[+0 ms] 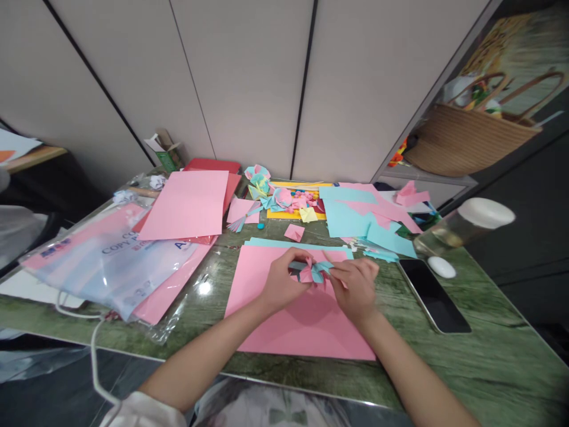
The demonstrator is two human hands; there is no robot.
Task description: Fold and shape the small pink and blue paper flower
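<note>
Both hands meet over a large pink sheet [302,323] lying on the green table [480,356]. My left hand [284,281] and my right hand [353,284] pinch a small folded paper piece [313,271], pink and light blue, between their fingertips just above the sheet. Each hand's fingers are closed on one end of it. Light blue sheets [284,242] poke out from under the pink sheet's far edge.
A black phone [433,295] and a white oval object [441,267] lie to the right, beside a lidded glass jar [462,227]. Paper packs in plastic [106,255] and pink sheets [189,204] sit left. Folded paper flowers [284,198] and scraps crowd the back. A woven basket [471,139] stands on a shelf.
</note>
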